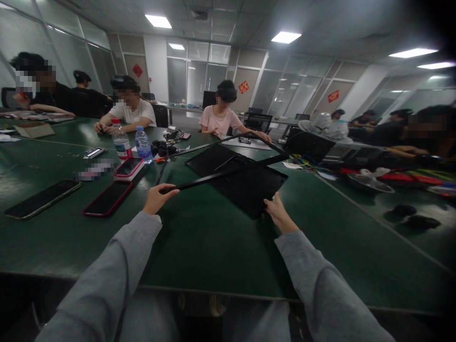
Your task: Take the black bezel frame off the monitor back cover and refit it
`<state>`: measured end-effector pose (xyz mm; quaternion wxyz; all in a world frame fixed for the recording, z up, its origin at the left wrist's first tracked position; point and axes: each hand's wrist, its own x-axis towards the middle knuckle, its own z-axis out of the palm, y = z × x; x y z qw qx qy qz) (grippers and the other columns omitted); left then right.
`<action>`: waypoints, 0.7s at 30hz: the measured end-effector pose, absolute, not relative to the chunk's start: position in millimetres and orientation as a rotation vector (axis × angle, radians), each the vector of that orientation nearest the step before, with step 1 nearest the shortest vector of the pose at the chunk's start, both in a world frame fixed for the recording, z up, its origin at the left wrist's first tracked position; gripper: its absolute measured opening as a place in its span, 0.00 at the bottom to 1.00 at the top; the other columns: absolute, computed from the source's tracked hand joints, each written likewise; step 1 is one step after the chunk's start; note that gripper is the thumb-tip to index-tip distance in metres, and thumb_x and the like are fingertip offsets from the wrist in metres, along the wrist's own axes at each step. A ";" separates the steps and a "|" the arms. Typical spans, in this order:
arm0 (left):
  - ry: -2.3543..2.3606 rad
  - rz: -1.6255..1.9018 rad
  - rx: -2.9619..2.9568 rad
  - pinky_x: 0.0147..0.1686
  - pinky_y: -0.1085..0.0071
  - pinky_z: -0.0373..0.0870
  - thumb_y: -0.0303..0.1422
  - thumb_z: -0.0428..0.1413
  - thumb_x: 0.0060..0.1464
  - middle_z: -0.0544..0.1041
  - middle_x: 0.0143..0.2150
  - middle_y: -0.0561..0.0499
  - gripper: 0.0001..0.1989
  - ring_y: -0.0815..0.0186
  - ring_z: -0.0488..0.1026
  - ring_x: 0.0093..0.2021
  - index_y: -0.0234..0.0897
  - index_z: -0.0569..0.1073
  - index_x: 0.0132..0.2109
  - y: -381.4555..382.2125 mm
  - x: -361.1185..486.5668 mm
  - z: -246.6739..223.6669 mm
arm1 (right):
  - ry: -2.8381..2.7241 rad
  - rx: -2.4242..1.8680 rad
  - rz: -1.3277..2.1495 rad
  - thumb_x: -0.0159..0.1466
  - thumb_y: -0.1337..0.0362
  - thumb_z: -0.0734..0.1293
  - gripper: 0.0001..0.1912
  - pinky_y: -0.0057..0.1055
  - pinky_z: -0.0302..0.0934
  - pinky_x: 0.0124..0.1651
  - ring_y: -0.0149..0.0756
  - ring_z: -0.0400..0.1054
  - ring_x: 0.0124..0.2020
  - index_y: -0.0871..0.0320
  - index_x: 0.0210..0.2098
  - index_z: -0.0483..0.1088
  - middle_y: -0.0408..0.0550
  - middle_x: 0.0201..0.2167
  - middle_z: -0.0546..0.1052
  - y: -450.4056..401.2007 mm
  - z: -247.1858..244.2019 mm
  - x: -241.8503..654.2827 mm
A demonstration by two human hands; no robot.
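My left hand (156,198) grips the near left corner of a thin black rectangular frame (203,180), thumb and fingers closed on its edge. The frame is tilted above the table, and its far side reaches toward a co-worker. Underneath the frame lies a flat black panel (249,192), turned at an angle. My right hand (279,213) is closed on the panel's near right edge, and the fingers below that edge are hidden. Part of the panel is covered by the frame's near bar.
Left on the green table (213,256) are a black phone (42,198), a red-edged phone (109,198), a white box (130,169) and two bottles (143,145). Cables (174,135) lie farther back. A metal bowl (370,183) sits at right. A co-worker (221,116) sits opposite.
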<state>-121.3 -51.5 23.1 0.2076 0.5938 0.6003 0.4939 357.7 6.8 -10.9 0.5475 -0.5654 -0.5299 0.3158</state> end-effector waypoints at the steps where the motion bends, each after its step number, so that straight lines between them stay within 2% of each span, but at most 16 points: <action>1: 1.691 1.382 1.667 0.42 0.64 0.71 0.56 0.65 0.43 0.82 0.37 0.48 0.27 0.59 0.77 0.39 0.40 0.83 0.43 -52.4 -121.0 24.5 | -1.216 -1.356 0.865 0.52 0.57 0.69 0.41 0.34 0.67 0.30 0.38 0.70 0.31 0.50 0.65 0.59 0.47 0.38 0.77 11.9 -6.6 356.5; 4: 1.756 1.392 1.725 0.48 0.62 0.71 0.55 0.65 0.45 0.83 0.43 0.47 0.24 0.57 0.77 0.45 0.42 0.83 0.42 -53.7 -122.0 26.6 | -1.184 -1.355 1.027 0.49 0.59 0.74 0.37 0.33 0.67 0.32 0.36 0.70 0.29 0.53 0.59 0.68 0.43 0.32 0.78 28.8 2.4 358.5; 6: 1.796 1.396 1.775 0.50 0.61 0.70 0.54 0.65 0.46 0.82 0.45 0.47 0.23 0.57 0.77 0.47 0.43 0.83 0.43 -53.4 -124.4 26.4 | -1.128 -1.332 0.887 0.52 0.56 0.73 0.30 0.31 0.67 0.34 0.33 0.70 0.29 0.56 0.53 0.73 0.42 0.28 0.76 39.6 2.8 362.5; 9: 1.837 1.388 1.864 0.51 0.61 0.69 0.54 0.64 0.48 0.82 0.44 0.48 0.22 0.58 0.76 0.46 0.44 0.82 0.43 -51.9 -128.6 25.5 | -0.934 -1.318 0.660 0.59 0.48 0.68 0.23 0.30 0.68 0.37 0.32 0.71 0.31 0.57 0.46 0.74 0.44 0.30 0.77 50.4 1.1 371.0; 13: 1.861 1.347 2.044 0.50 0.61 0.68 0.54 0.64 0.50 0.82 0.42 0.48 0.21 0.58 0.75 0.44 0.45 0.83 0.43 -51.8 -127.6 28.3 | -0.894 -1.203 0.840 0.64 0.38 0.59 0.28 0.36 0.71 0.39 0.39 0.75 0.36 0.55 0.43 0.72 0.50 0.33 0.79 51.4 10.4 383.0; 15: 1.882 1.275 2.130 0.51 0.60 0.67 0.54 0.63 0.50 0.82 0.43 0.48 0.20 0.57 0.75 0.44 0.46 0.83 0.42 -52.4 -124.0 30.2 | -0.959 -1.140 0.961 0.64 0.36 0.59 0.29 0.39 0.72 0.40 0.44 0.76 0.39 0.54 0.43 0.70 0.53 0.36 0.79 49.3 17.4 384.7; 18: 1.903 1.183 2.222 0.53 0.59 0.65 0.56 0.62 0.51 0.82 0.44 0.48 0.20 0.56 0.74 0.46 0.47 0.83 0.42 -51.9 -119.6 29.9 | -1.122 -1.243 0.948 0.60 0.43 0.68 0.24 0.41 0.71 0.43 0.44 0.74 0.39 0.55 0.44 0.70 0.52 0.36 0.79 48.8 19.6 380.0; 21: 1.873 1.179 2.280 0.55 0.58 0.64 0.57 0.60 0.52 0.82 0.44 0.48 0.22 0.56 0.74 0.47 0.47 0.82 0.43 -47.5 -121.4 25.0 | -1.250 -1.422 0.642 0.58 0.51 0.69 0.24 0.46 0.68 0.49 0.44 0.73 0.39 0.58 0.49 0.71 0.51 0.36 0.78 51.2 9.8 369.6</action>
